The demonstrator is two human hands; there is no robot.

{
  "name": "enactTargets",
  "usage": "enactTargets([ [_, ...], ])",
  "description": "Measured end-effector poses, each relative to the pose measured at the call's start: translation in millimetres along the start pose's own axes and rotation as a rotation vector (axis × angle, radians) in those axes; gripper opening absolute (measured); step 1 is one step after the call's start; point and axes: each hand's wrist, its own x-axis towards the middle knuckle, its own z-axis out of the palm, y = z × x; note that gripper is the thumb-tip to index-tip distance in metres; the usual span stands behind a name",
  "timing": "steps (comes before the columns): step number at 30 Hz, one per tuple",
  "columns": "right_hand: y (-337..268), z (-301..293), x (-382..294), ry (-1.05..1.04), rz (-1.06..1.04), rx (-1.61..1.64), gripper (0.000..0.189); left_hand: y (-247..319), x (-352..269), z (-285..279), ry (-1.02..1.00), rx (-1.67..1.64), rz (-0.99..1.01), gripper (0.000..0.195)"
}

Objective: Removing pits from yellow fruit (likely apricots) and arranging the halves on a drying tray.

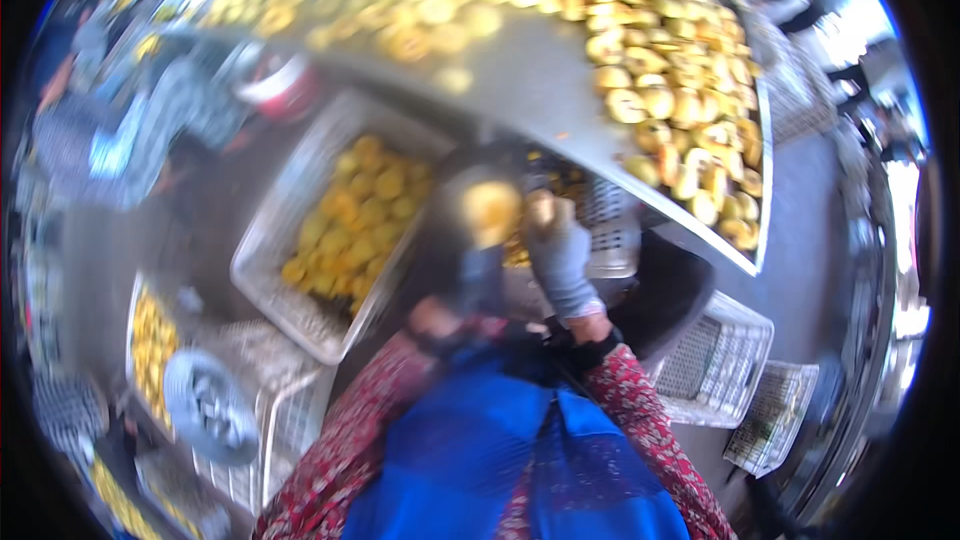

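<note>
My left hand (480, 262), in a dark glove or sleeve and badly blurred, is at a round yellow fruit (491, 211); the finger hold is too blurred to make out. To its right, my right hand (559, 247) wears a light grey knitted glove with bare fingertips closed together; what lies in its fingers is unclear. A white plastic crate (259, 240) of whole yellow peeled fruit (360, 217) stands to the left. Ahead, a metal table (532, 67) bears many cut fruit pieces (675, 90). Small yellow pieces (517, 251) lie below and between my hands.
A perforated crate (611, 232) sits under the table edge. Stacked white crates (292, 405) stand lower left, more crates (720, 360) lower right. A red and white bucket (281, 86) is near a co-worker (142, 127) at upper left. A dark tub (667, 285) is right of my hands.
</note>
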Motion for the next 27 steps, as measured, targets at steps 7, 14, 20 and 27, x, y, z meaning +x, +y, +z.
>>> enactTargets([
  [7, 48.3, -36.3, -23.1, 0.073, 0.088, 0.075, 0.019, 51.4, -46.5, -104.3, 1.004, 1.632, 0.151, 0.033],
  [14, 85.6, -22.9, -54.4, -0.131, 0.398, -0.001, 0.027, 59.9, 118.4, -34.1, 0.302, 1.669, 0.591, 0.028],
  [20, 69.6, -37.0, -43.6, -0.079, 0.377, 0.107, 0.022, 1.1, 255.4, -11.7, -0.253, 1.735, 0.612, 0.034],
  [27, 79.6, -73.2, -61.4, -0.004, 0.429, 0.064, 0.028, -10.5, 312.1, 9.8, -0.535, 1.905, -0.098, 0.049],
])
